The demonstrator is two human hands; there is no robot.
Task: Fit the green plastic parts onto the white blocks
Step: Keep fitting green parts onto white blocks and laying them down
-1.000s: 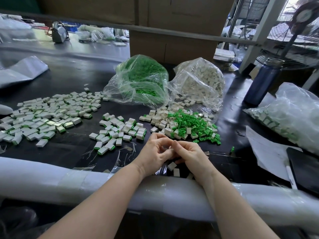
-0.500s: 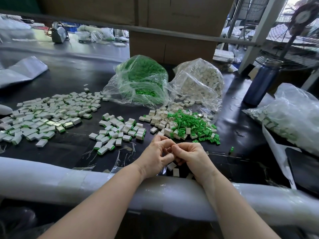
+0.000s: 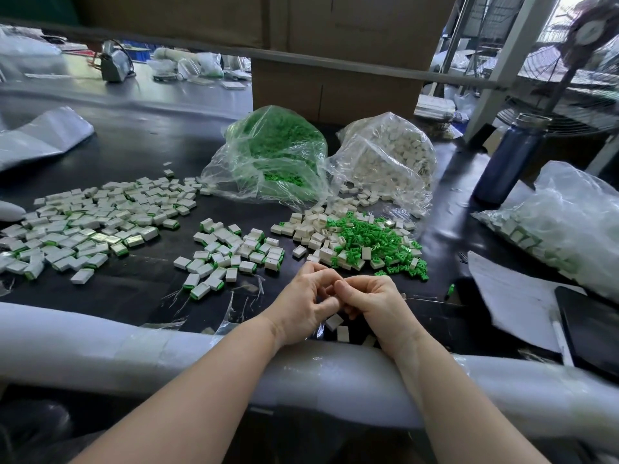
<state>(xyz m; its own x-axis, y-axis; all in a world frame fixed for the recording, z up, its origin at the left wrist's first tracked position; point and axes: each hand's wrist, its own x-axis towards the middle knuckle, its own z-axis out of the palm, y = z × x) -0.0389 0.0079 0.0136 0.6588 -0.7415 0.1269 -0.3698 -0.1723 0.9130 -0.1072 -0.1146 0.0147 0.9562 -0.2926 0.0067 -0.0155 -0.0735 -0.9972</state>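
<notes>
Finished pile point(image 3: 83, 226): white blocks with green edges, spread at far left of the black table point(image 3: 140, 155); unchanged.
Small finished group point(image 3: 231, 252): left of centre, same spot.
Left hand point(image 3: 306, 304): fingers curled, thumb against the right hand; whatever it pinches is hidden, so I cannot tell. Half a second ago its fingers sat a little more open.
Right hand point(image 3: 371, 303): curled, knuckles up, touching the left hand; contents hidden.
Loose white blocks point(image 3: 338, 326): on the table just under both hands.
Green plastic parts point(image 3: 365, 242): heaped with white blocks behind the hands.
Bags: green parts bag point(image 3: 274, 155), white blocks bag point(image 3: 388, 155), behind.
Paper sheet point(image 3: 512, 299): right; lies flatter than before.
</notes>
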